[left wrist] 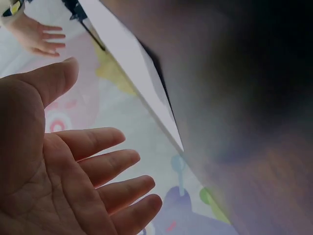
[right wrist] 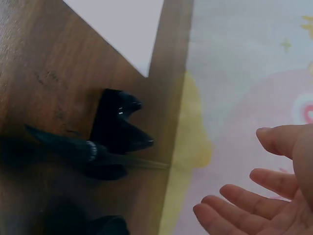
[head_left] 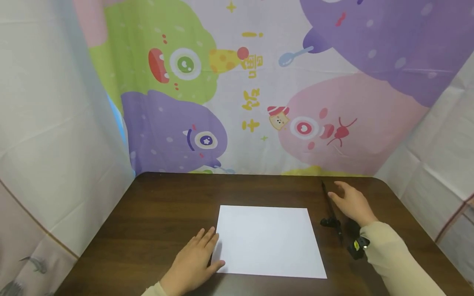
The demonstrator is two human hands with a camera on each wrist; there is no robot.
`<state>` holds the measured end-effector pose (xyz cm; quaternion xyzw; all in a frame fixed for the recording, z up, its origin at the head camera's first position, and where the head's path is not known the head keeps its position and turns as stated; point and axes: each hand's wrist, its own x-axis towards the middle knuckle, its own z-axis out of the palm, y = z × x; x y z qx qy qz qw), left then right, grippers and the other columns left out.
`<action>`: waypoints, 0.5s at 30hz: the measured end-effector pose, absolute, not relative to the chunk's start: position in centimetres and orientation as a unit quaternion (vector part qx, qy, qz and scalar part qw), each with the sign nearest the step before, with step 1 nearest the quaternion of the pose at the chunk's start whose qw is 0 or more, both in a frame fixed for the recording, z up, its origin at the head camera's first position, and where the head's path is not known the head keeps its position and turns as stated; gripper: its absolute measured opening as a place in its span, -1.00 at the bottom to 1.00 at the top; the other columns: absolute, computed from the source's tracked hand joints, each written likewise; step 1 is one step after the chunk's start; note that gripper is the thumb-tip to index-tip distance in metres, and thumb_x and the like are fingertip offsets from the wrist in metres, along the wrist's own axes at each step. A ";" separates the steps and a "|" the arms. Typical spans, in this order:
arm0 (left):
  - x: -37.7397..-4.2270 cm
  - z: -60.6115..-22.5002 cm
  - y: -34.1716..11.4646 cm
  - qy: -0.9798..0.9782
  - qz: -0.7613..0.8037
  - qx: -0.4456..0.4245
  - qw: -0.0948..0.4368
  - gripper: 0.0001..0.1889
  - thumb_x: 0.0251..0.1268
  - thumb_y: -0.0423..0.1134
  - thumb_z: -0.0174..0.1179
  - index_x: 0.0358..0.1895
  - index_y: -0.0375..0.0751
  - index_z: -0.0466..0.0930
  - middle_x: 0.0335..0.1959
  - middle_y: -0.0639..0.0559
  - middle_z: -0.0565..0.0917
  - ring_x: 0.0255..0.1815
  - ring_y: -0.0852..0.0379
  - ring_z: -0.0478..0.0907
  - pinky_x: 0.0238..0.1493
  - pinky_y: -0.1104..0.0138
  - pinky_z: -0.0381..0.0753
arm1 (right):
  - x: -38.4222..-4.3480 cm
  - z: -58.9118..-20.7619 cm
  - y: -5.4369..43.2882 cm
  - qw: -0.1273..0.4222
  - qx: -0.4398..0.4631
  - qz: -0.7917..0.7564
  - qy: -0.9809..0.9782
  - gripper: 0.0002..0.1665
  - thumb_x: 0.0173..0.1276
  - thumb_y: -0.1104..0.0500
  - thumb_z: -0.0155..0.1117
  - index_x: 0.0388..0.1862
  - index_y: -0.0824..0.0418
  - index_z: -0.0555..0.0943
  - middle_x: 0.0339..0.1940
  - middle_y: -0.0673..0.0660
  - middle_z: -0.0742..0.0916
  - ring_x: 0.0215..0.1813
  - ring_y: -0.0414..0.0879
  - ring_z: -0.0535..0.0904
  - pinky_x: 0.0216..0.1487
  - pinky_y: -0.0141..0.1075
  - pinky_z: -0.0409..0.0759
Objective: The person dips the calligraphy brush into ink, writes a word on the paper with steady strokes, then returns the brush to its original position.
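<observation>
A white sheet of paper (head_left: 268,242) lies on the dark wooden table. My left hand (head_left: 194,261) is at its left edge, fingers extended, fingertips and thumb overlapping the edge in the head view. The left wrist view shows the palm and spread fingers of this left hand (left wrist: 73,161) holding nothing. To the right of the paper, a slim dark brush (head_left: 328,201) lies across a small black rest (right wrist: 115,120). Just right of the brush, my right hand (head_left: 353,203) hovers with loosely bent fingers and nothing in its grasp.
Another dark object (right wrist: 110,226) shows partly at the bottom of the right wrist view. A black wrist camera (head_left: 357,247) hangs at the right sleeve. Behind the table (head_left: 166,205) hangs a cartoon-printed curtain (head_left: 237,152), with pale cloth on both sides.
</observation>
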<state>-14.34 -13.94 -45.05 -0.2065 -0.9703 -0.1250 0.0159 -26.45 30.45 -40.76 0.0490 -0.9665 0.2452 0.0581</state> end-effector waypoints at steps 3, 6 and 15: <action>-13.9 -45.2 -14.0 -0.968 -0.113 -0.223 0.008 -0.24 0.26 0.19 0.20 0.35 -0.33 0.40 0.46 -0.26 0.33 0.46 -0.30 0.27 0.39 -0.11 0.34 | -27.1 -41.3 30.5 0.051 0.049 0.238 -0.969 -0.27 0.48 0.01 0.11 0.39 0.50 0.25 0.23 0.58 0.51 0.15 0.49 0.51 0.07 0.29 0.50; -13.4 -45.4 -14.0 -0.966 -0.101 -0.237 0.000 -0.23 0.23 0.20 0.21 0.34 -0.33 0.41 0.46 -0.25 0.34 0.45 -0.27 0.29 0.38 -0.07 0.37 | -27.7 -41.7 30.5 0.041 0.049 0.231 -0.971 -0.28 0.45 0.04 0.12 0.37 0.53 0.26 0.22 0.59 0.52 0.13 0.50 0.52 0.07 0.29 0.51; -13.0 -46.2 -13.7 -0.957 -0.096 -0.254 -0.098 -0.13 0.17 0.27 0.23 0.40 -0.29 0.34 0.49 -0.21 0.30 0.47 -0.24 0.28 0.31 -0.09 0.44 | -28.7 -43.4 30.8 0.000 0.035 0.234 -0.972 -0.27 0.43 0.10 0.14 0.37 0.57 0.23 0.27 0.61 0.45 0.21 0.53 0.44 0.13 0.30 0.48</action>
